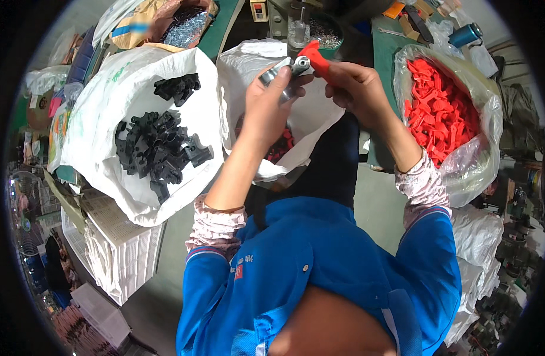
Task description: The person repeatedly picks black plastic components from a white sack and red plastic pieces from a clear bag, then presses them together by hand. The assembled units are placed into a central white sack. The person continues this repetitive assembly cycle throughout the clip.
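Observation:
My left hand [268,104] is closed around a shiny silver metal piece [278,72] with a round, hollow end. Between the fingers of my right hand [360,90] is a red plastic lever-like piece [313,54], its far end right beside the metal piece's round end. I cannot tell whether the two touch. Both hands are above a white sack [249,59] that has red and black pieces [279,147] inside. To the left, a larger white sack [94,136] holds black plastic parts [157,142]. On the right, a clear plastic bag [492,127] holds many red plastic pieces [441,113].
A paper bag [129,32] of small metal parts lies at the far left. Beyond my hands stand a clear container [298,32] and a green bin [338,50] with small metal parts. A wrench [391,31] and a blue bottle [466,35] are far right; a white crate [121,249] stands left.

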